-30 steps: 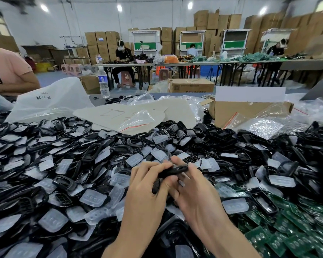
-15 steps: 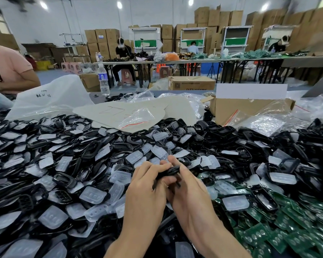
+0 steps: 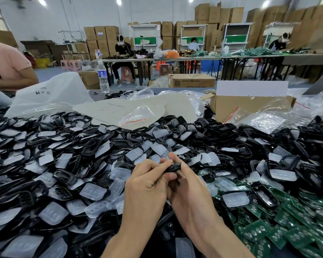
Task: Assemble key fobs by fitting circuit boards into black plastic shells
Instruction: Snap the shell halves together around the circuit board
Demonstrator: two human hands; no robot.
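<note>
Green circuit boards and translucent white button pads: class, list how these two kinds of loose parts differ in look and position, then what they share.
Colour: the green circuit boards are opaque dark green; the translucent white button pads are milky.
Position: the boards are heaped at the lower right; the pads are scattered among black plastic shells.
Surface: the boards carry pale round marks; the pads have raised bumps.
Both lie loose in large numbers.

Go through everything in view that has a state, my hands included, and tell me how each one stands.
Left hand: pinches the small black plastic shell.
Right hand: pinches the same shell from the other side.
Small black plastic shell: held in the air between both hands.
Green circuit boards: loose heap, lower right.
Clear plastic water bottle: upright, capped.
Brown cardboard box: top open.
</note>
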